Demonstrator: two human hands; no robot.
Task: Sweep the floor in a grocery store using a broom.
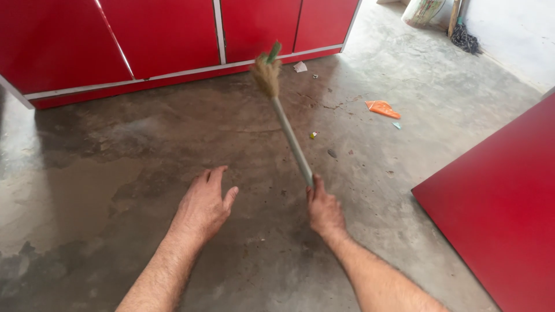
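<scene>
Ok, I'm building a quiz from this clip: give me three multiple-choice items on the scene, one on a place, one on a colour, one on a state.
1. Where does the orange scrap lie?
A. on the floor, right of the broom
B. in the left hand
C. on a cabinet

2. What colour are the cabinet doors?
A. blue
B. red
C. white

3. How is the left hand?
A. gripping the stick
B. holding litter
C. open and empty

Answers:
1 A: the orange scrap lies on the concrete floor, right of the broom.
2 B: the cabinet doors are red.
3 C: the left hand is spread, holding nothing; only the right hand grips the stick.
</scene>
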